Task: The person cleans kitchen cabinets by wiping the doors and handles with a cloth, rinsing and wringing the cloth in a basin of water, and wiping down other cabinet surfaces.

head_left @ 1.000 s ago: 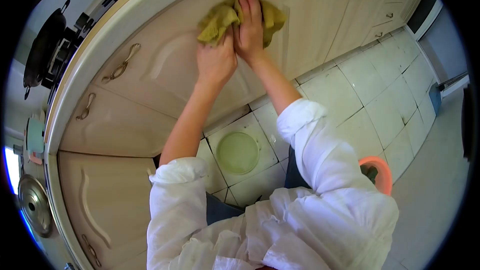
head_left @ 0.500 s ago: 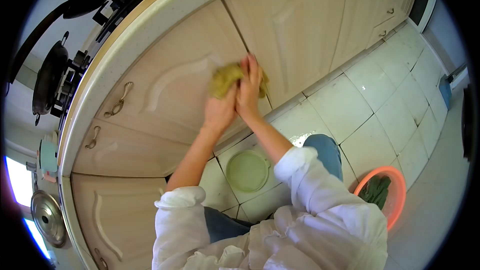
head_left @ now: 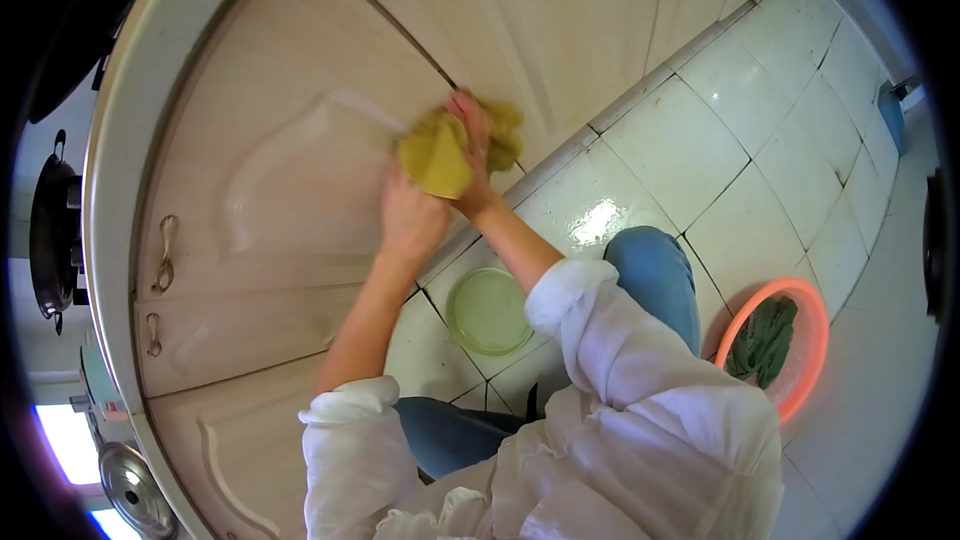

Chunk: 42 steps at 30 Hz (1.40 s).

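Observation:
A crumpled yellow-green cloth [head_left: 437,156] lies against the light wooden cabinet door [head_left: 290,150], near the gap between two doors. My left hand [head_left: 412,215] is closed on the cloth's lower left side, its fingers partly hidden by the folds. Pressed onto the cloth from the right is my right hand [head_left: 473,155], its fingers together and cloth showing on both sides of it. Both hands are close together, at the lower part of the doors.
Below my arms a round pale green basin [head_left: 490,312] stands on the tiled floor [head_left: 690,160]. An orange tub [head_left: 818,340] with dark green cloth [head_left: 765,340] is at the right. The counter edge [head_left: 110,190] curves along the left, with a black pan [head_left: 52,238] beyond.
Both hands and the cloth have moved down the cabinet front from near its top, staying together. The view has shifted, and the orange tub and a knee now show more fully.

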Available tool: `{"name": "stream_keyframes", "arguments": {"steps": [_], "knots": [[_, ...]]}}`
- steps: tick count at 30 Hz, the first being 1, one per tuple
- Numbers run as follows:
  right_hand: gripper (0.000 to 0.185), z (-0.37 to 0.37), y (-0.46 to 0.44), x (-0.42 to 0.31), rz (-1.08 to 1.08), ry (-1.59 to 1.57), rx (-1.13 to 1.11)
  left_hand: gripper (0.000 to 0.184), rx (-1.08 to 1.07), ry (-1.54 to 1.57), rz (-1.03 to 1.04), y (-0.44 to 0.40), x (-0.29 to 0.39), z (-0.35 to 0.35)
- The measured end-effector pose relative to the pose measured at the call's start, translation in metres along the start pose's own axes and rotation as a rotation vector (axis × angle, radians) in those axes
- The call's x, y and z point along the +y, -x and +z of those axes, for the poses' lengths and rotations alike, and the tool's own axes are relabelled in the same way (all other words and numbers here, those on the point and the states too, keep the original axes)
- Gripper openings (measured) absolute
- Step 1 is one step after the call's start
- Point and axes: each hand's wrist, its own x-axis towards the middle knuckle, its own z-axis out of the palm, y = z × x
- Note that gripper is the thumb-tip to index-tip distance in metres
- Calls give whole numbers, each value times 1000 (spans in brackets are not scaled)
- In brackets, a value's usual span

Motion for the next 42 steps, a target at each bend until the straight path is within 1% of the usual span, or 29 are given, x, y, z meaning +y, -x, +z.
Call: {"name": "stream_keyframes", "arguments": {"steps": [2,3,4,6,7,9,10,12,13,15,16,18,20,21,22,23,26,28,29,31,32,33,34,35,36,37,40,41,42], "knots": [[56,-7,59,44,292,-226,80,48,-178,-69,33,39,10,46],[61,-10,87,62,625,-450,140,46,-262,-146,48,54,17,68],[61,-15,107,76,625,-453,141,46,-263,-150,49,64,20,87],[60,-26,139,102,263,186,56,47,-356,-153,96,81,24,120],[60,-27,152,110,263,179,55,47,-358,-160,93,88,25,133],[56,-28,178,125,592,-110,153,48,-432,-75,120,101,26,153],[56,-26,190,131,588,-123,150,48,-431,-89,117,106,29,161],[52,-12,213,158,722,-317,506,50,-617,-57,97,108,33,174],[49,-16,207,160,838,-395,518,50,-598,-86,94,107,36,178],[43,-35,180,144,1168,-586,462,49,-598,56,-129,104,43,176],[40,-41,170,133,1266,-660,436,49,-566,36,-141,100,47,164],[35,-49,157,114,1339,-755,452,48,-230,156,-215,85,64,132],[28,-50,147,102,1382,-869,556,47,-133,180,-263,67,70,98],[28,-54,132,90,1369,-870,543,46,-59,211,-303,59,72,80],[28,-62,102,65,1265,-1082,494,46,-45,210,-301,49,73,63],[27,-70,72,38,1153,-1286,441,46,66,211,-327,37,72,47],[31,-74,-21,-30,786,-1223,313,47,345,115,-366,-9,61,9],[30,-70,-77,-62,557,-1136,251,59,524,6,-305,-56,48,-19],[28,-68,-102,-79,455,-1110,199,60,542,-62,-285,-77,41,-32],[27,-61,-140,-98,332,-651,19,60,579,-114,-258,-110,30,-57],[27,-54,-150,-101,316,-633,24,63,491,-170,-258,-124,26,-68],[27,-47,-159,-103,38,-390,81,65,405,-224,-255,-132,25,-75],[27,-47,-165,-104,-236,-141,136,65,418,-206,-244,-136,23,-74],[27,-53,-165,-101,-248,-125,142,66,449,-228,-216,-138,21,-68],[28,-60,-164,-95,-236,-144,52,66,481,-252,-193,-140,20,-66],[29,-67,-163,-89,-219,-165,-42,65,418,-294,-205,-135,19,-64],[25,-98,-179,-78,-129,-67,32,65,386,-214,-167,-121,24,-47],[28,-114,-194,-70,-204,124,43,62,448,-105,-158,-120,36,-49],[32,-126,-213,-63,-279,316,55,62,459,-101,-157,-119,39,-48]]}}
